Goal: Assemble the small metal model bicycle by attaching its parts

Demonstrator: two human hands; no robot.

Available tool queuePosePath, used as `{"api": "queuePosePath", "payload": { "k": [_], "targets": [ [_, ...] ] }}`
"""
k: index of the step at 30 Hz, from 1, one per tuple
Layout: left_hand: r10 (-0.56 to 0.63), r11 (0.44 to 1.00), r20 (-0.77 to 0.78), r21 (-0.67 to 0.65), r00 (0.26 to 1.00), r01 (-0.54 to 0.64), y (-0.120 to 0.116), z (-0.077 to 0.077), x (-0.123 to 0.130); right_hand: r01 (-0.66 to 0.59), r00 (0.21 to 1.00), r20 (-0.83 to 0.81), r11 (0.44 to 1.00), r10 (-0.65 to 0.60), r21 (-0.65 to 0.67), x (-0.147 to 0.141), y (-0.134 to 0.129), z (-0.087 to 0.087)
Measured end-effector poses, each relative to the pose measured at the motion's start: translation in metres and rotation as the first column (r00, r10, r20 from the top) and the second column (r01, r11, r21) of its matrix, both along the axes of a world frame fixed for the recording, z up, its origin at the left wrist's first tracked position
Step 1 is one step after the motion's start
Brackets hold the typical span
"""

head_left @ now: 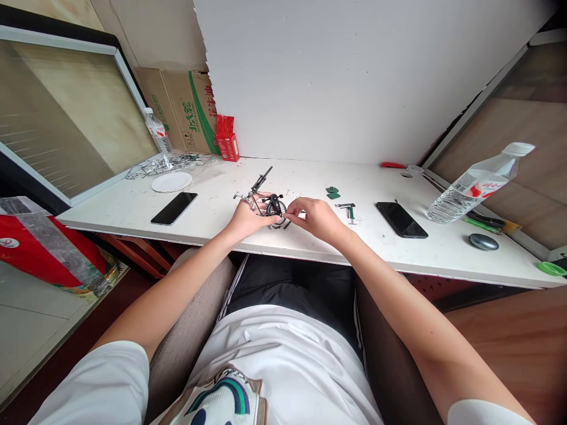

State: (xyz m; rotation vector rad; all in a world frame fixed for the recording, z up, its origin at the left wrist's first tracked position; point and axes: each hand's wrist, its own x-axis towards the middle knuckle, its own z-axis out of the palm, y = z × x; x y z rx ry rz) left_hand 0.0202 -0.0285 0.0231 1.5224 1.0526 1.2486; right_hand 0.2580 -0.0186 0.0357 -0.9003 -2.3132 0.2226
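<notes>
Over the front part of the white desk, my left hand (pixel 247 221) is closed around a small model bicycle (pixel 275 206) with a black wheel and silver handlebars. The bicycle is tilted, and a dark bar sticks up from it. My right hand (pixel 315 218) meets it from the right, thumb and fingertips pinched together at the wheel's edge. Whatever lies between those fingertips is too small to make out. To the right of my right hand lie a small green and black part (pixel 349 212) and, farther back, dark green pieces (pixel 332 193).
A black phone (pixel 174 208) and a white lid (pixel 172 182) lie on the left, before a tangle of thin dark frames (pixel 166 166). At right are another phone (pixel 401 219), a water bottle (pixel 476 188), a grey oval object (pixel 483 241) and a red cutter (pixel 393 165).
</notes>
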Motion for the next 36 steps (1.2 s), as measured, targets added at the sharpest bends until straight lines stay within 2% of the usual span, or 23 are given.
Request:
{"api": "queuePosePath", "payload": {
  "k": [10, 21, 25, 31, 36],
  "targets": [
    [0.041, 0.999, -0.031, 0.020, 0.999, -0.040, 0.000, 0.001, 0.003, 0.049, 0.996, 0.067, 0.985, -0.061, 0.165, -0.003, 0.001, -0.007],
    [0.008, 1.000, -0.002, -0.008, 1.000, -0.008, -0.006, 0.000, 0.010, 0.169, 0.962, 0.153, 0.936, -0.224, 0.309, -0.008, 0.003, -0.013],
    [0.018, 1.000, 0.006, -0.003, 1.000, -0.018, -0.006, 0.000, 0.011, 0.157, 0.968, 0.148, 0.951, -0.202, 0.267, -0.008, 0.003, -0.012],
    [0.004, 1.000, 0.062, -0.011, 0.998, -0.004, -0.007, 0.000, 0.011, 0.085, 0.986, 0.136, 0.993, -0.096, 0.086, -0.003, 0.002, -0.005],
    [0.035, 0.997, 0.157, -0.077, 0.987, -0.023, -0.005, -0.003, 0.010, 0.054, 0.998, 0.028, 0.997, -0.052, -0.050, 0.001, 0.002, -0.004]
  ]
}}
